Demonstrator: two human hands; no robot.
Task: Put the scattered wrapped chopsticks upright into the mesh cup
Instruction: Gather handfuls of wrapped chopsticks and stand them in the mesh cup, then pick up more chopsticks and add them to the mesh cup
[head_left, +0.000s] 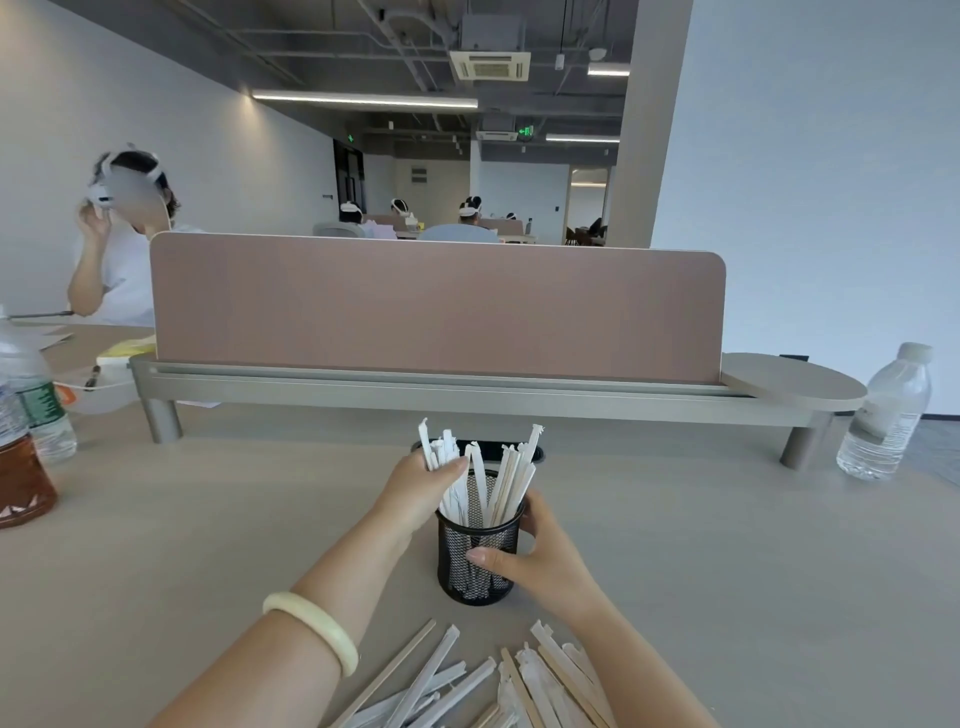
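Note:
A black mesh cup (470, 540) stands on the table in front of me, with several wrapped chopsticks (511, 480) upright in it. My left hand (421, 486) is above the cup's left rim, closed around a bundle of white wrapped chopsticks (441, 452) whose lower ends are inside the cup. My right hand (535, 558) wraps around the cup's right side, thumb across its front. Several more wrapped chopsticks (467, 686) lie scattered flat on the table near the bottom edge, between my forearms.
A pink desk divider (436, 306) on a raised shelf stands behind the cup. A clear water bottle (888, 415) stands at the right. At the left are a water bottle (31, 395) and a brown drink bottle (21, 478). A person sits at far left.

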